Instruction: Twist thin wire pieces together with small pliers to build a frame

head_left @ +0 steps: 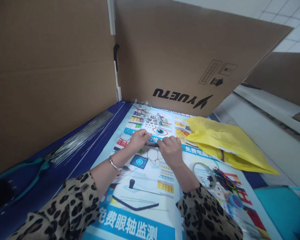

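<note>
Object (153,144), dark and thin, is held by the right hand (172,151), frame centre; left hand (139,138) is pinched, contents not discernible.

Dark tool (153,145), tan-and-black leopard-print sleeves (73,203), yellow bag (217,138), brown cardboard (175,50), teal-handled pliers (44,164), navy tabletop (83,163)

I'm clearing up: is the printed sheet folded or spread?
Spread: the printed sheet lies out flat, its large pictures and lettering exposed.

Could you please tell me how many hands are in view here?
2: the left hand, near the printed eye, and the right hand, just to its right, holding a small dark object. No other hands show.
</note>
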Demonstrator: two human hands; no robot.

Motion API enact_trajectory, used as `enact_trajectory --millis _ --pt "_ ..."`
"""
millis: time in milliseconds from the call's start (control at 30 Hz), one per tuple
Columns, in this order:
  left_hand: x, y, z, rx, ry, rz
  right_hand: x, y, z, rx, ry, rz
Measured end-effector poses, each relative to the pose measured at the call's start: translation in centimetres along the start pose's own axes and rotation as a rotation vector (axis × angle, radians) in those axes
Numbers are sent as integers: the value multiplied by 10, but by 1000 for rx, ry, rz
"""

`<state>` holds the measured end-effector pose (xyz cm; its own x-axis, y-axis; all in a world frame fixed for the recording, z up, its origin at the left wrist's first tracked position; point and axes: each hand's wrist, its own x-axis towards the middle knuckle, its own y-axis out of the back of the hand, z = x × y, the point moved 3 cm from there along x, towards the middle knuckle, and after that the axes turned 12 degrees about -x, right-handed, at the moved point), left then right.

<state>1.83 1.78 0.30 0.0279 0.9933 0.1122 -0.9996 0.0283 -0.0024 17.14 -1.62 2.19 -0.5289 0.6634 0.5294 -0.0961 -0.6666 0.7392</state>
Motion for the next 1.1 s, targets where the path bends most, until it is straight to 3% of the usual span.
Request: enact_trajectory --millis 800,1100 --pt "-1 1 6 50 -41 2 2 3 -2 -46 14 33" --pt "-3 3 10 90 -120 8 3 -2 -7 -7 3 -187"
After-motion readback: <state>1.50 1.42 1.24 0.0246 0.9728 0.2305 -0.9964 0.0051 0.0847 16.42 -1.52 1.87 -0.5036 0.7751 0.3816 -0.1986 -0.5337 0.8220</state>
